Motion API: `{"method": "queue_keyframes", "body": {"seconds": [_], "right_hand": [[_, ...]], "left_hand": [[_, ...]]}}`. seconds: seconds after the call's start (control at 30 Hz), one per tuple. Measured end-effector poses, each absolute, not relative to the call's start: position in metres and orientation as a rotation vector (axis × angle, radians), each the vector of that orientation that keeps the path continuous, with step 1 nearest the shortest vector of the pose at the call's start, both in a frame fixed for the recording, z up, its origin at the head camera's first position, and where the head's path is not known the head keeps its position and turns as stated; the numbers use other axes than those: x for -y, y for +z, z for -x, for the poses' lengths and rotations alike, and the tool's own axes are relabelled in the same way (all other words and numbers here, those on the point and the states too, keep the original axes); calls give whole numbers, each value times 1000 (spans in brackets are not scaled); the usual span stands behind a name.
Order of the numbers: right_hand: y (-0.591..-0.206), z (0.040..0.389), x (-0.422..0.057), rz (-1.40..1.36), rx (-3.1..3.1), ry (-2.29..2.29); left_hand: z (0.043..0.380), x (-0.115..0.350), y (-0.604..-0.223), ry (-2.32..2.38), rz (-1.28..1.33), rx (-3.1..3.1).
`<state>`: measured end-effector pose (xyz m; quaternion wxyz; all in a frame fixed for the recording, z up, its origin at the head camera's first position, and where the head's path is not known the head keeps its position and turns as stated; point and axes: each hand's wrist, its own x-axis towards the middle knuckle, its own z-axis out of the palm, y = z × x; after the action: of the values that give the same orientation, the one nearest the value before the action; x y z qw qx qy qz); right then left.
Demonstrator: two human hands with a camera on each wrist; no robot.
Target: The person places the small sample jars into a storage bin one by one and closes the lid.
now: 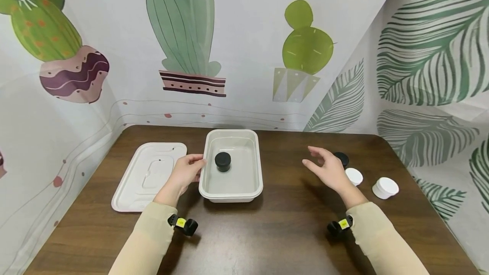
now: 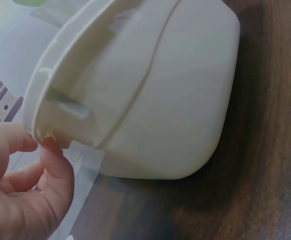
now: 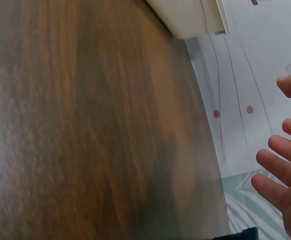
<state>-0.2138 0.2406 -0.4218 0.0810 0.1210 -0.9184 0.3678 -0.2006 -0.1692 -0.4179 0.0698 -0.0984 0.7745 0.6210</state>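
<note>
A pale rectangular container (image 1: 241, 181) stands uncovered at the middle of the table. One small black round-lidded jar (image 1: 223, 161) stands inside it, toward the left. My left hand (image 1: 185, 172) pinches the container's left rim between thumb and fingers; the left wrist view shows the fingertips at the rim (image 2: 38, 92). To the right, my right hand (image 1: 327, 170) hovers over the table with fingers spread and nothing in them. Just beyond it are another black jar (image 1: 342, 158), partly hidden, and a white jar (image 1: 354, 176). A second white jar (image 1: 385, 188) is farther right.
A flat white lid (image 1: 131, 183) lies on the table left of the container, partly behind the left hand. The brown wooden table (image 1: 244, 241) ends at a wall hanging (image 1: 252, 54) printed with cacti and leaves.
</note>
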Motion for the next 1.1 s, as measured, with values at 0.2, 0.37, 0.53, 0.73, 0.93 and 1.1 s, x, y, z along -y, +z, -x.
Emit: {"method": "queue_keyframes", "body": {"seconds": [0.2, 0.37, 0.53, 0.73, 0.93, 1.1], "right_hand": [[-422, 214, -249, -344, 2746, 1076], [-419, 215, -256, -323, 2706, 1073], [-417, 216, -263, -279, 2644, 1046], [-413, 216, -272, -220, 2624, 1005], [-412, 220, -284, -182, 2656, 934], [-414, 222, -293, -142, 2722, 912]], "left_hand": [[200, 169, -418, 1881, 286, -2323], [201, 169, -419, 1908, 287, -2302], [201, 170, -420, 1909, 279, -2306], [200, 169, -419, 1923, 276, -2290], [200, 169, -418, 1936, 278, -2275], [200, 169, -419, 1928, 278, -2281]]}}
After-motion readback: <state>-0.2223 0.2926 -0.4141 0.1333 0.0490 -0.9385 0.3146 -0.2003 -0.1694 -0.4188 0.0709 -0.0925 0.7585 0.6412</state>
